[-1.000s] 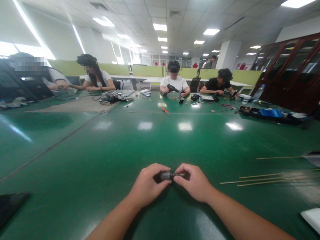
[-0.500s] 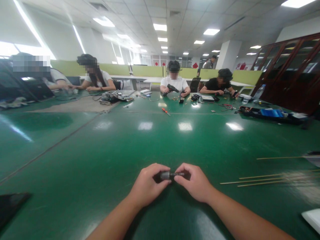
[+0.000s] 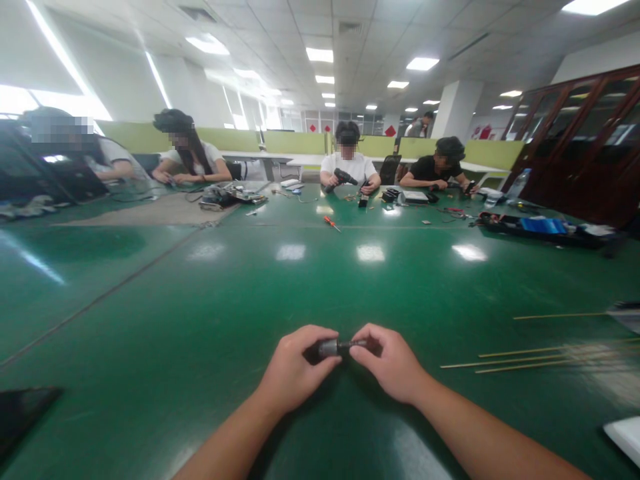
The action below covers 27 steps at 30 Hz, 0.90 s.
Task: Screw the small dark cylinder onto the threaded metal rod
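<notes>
Between my two hands, just above the green table (image 3: 240, 287), lies a small grey metal cylinder (image 3: 329, 347) with a thin dark ridged shaft (image 3: 344, 347) sticking out to the right; it looks like a small motor. The thumb and fingers of my left hand (image 3: 296, 363) close around the cylinder. My right hand (image 3: 390, 363) pinches the shaft near its outer end. Its fingertips cover part of the shaft, and the cylinder's left end is shaded inside my left hand.
Thin sticks (image 3: 520, 357) lie to my right, near a white object (image 3: 625, 433). A dark flat object (image 3: 25, 417) is at left. Farther off are an orange screwdriver (image 3: 330, 223) and a cluttered black tray (image 3: 540, 230). Across the table, one person (image 3: 350, 167) holds a power drill (image 3: 345, 177).
My left hand and the cylinder have shifted very slightly left and up. My right hand keeps its pinch on the shaft, with its fingers moved a little. A person at far left has shifted posture.
</notes>
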Available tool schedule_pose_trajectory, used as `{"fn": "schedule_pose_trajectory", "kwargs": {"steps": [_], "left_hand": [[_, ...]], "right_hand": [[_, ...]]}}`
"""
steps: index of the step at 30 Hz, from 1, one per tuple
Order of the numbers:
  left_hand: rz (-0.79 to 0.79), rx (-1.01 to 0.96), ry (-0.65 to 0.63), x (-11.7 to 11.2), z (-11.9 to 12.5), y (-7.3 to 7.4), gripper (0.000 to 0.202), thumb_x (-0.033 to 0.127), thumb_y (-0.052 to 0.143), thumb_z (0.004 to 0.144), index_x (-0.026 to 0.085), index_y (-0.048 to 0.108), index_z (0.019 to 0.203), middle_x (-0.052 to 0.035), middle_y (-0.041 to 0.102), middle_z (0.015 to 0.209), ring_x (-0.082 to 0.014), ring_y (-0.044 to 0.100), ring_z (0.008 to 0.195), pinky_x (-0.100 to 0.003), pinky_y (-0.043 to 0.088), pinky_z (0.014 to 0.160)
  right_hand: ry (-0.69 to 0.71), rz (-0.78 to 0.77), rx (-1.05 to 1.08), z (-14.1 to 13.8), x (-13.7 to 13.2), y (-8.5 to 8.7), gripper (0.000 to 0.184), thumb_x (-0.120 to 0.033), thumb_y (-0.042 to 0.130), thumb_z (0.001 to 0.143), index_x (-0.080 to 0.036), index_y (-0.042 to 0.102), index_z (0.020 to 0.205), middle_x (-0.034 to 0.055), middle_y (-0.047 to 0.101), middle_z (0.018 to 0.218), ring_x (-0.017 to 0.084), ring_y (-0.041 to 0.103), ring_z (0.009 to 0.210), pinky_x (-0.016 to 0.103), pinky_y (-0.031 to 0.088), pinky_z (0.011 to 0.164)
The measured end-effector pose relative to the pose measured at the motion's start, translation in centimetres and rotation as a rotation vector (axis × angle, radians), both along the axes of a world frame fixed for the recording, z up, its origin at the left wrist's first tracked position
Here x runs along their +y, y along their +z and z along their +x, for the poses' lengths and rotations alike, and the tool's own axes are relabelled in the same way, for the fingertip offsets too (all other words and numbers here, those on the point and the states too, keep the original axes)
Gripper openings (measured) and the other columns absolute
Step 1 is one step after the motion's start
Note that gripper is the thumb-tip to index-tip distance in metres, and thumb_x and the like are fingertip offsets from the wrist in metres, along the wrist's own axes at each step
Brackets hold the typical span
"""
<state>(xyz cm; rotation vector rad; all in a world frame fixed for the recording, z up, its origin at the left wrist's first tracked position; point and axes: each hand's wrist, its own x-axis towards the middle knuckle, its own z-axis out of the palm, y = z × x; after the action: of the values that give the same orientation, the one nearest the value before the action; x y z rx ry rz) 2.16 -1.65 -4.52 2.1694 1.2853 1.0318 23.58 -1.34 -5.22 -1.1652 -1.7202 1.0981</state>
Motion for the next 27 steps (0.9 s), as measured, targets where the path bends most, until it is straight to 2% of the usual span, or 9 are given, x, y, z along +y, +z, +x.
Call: {"fn": "schedule_pose_trajectory", "kwargs": {"steps": [27], "left_hand": [[0.032,-0.017,0.037,0.04,0.11,0.18,0.024,0.023,0.075,0.074,0.022,0.071,0.098,-0.0039,0.073,0.095,-0.0207,0.068,0.088,-0.032,0.054,0.083]], "right_hand": [[-0.014,-0.011,0.043,0.10,0.31,-0.64,0.012,-0.029,0.064,0.083,-0.018,0.067,0.086,-0.0002,0.063,0.073,0.016,0.056,0.069,0.026,0.044,0.066]]}}
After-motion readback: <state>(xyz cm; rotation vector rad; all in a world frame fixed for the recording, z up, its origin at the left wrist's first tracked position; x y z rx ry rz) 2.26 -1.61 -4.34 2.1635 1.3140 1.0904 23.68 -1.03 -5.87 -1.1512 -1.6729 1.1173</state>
